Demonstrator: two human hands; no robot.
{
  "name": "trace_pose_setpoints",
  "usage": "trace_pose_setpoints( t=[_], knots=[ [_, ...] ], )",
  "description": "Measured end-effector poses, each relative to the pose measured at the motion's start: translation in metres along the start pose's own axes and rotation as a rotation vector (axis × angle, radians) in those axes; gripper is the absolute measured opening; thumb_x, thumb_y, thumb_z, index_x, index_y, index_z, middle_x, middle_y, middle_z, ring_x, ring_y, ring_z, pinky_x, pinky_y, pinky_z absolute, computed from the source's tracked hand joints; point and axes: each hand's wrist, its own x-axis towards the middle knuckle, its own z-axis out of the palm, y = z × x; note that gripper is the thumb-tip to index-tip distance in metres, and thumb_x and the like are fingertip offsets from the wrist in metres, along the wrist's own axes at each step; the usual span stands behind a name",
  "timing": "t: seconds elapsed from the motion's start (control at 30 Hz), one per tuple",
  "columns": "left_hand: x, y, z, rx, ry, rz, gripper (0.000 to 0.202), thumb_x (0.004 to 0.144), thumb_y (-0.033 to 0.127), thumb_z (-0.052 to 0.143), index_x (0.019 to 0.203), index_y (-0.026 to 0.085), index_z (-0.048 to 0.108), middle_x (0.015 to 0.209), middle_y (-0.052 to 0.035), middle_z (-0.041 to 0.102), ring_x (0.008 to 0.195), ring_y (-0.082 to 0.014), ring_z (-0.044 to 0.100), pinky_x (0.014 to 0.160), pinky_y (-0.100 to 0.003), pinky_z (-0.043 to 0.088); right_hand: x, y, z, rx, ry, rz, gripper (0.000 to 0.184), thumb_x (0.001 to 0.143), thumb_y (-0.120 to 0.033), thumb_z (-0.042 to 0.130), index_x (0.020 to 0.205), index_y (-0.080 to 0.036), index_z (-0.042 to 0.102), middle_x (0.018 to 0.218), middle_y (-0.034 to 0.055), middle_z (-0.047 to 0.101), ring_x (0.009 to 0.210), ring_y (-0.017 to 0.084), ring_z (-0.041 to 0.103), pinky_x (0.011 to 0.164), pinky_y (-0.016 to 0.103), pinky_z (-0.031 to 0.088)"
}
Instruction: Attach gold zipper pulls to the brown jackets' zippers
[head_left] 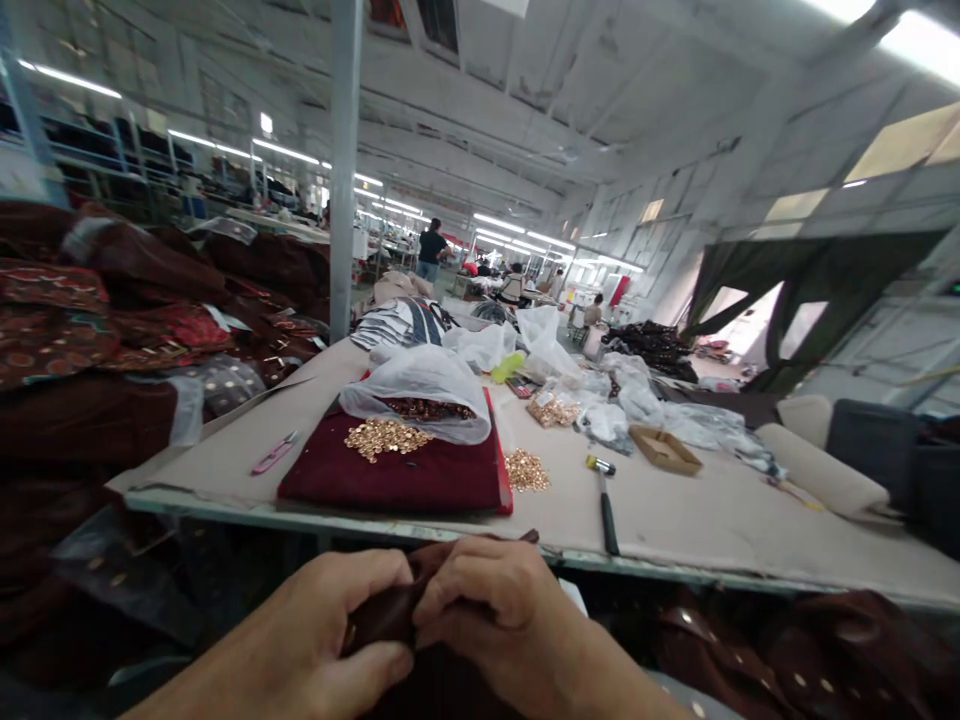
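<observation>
My left hand (315, 640) and my right hand (502, 610) meet below the table's front edge, both pinching a piece of dark maroon fabric (390, 612) between them. A small gold stud shows at my left fingertips. On the table just ahead lies a folded maroon cloth (397, 480) with a heap of gold studs (384, 438) on it and a clear plastic bag (420, 385) behind. More loose gold studs (526, 470) lie to its right.
A hammer (604, 500) lies right of the studs; pink snips (274, 452) lie at left. A small cardboard tray (664, 448), plastic bags and rolls crowd the far right. Stacks of maroon garments (90, 330) fill the left. A pillar (345, 170) stands behind; people work far off.
</observation>
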Motion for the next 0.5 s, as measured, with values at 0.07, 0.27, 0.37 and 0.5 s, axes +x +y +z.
trace_pose_setpoints(
  t=[0.07,0.27,0.37,0.5],
  knots=[
    [-0.001,0.012,-0.002,-0.041,-0.068,-0.029,0.009,0.077,0.026,0.058,0.082,0.021,0.061,0.076,0.0052,0.057,0.073,-0.0145,0.048,0.061,-0.023,0.034,-0.003,-0.003,-0.004,-0.017,0.01,0.018,0.007,0.09,-0.018,0.07,0.085,-0.019,0.075,0.085,0.0019,0.07,0.081,0.012,0.066,0.075,0.018,0.048],
    [-0.006,0.027,-0.003,-0.062,-0.097,-0.023,0.005,0.075,0.023,0.06,0.08,0.021,0.059,0.071,0.0066,0.051,0.069,-0.013,0.045,0.059,-0.025,0.032,-0.004,-0.011,-0.003,-0.013,-0.033,0.047,0.008,0.09,-0.017,0.07,0.082,-0.02,0.072,0.081,-0.0005,0.066,0.076,0.012,0.061,0.069,0.02,0.044],
    [-0.013,0.031,0.002,0.08,-0.024,0.042,0.003,0.078,0.023,0.06,0.076,0.022,0.058,0.075,0.0056,0.06,0.069,-0.0132,0.052,0.06,-0.025,0.035,-0.009,-0.02,0.002,0.0,0.008,0.195,0.014,0.081,-0.009,0.073,0.082,-0.02,0.064,0.085,-0.002,0.069,0.08,0.013,0.062,0.072,0.022,0.043],
    [-0.017,0.034,0.011,0.247,-0.034,0.23,0.006,0.079,0.021,0.066,0.084,0.024,0.063,0.084,0.0041,0.069,0.072,-0.0136,0.062,0.06,-0.022,0.041,-0.016,-0.036,-0.014,-0.071,-0.102,0.451,0.025,0.07,-0.006,0.077,0.082,-0.021,0.061,0.079,-0.0057,0.067,0.073,0.012,0.059,0.062,0.021,0.04]
  ],
)
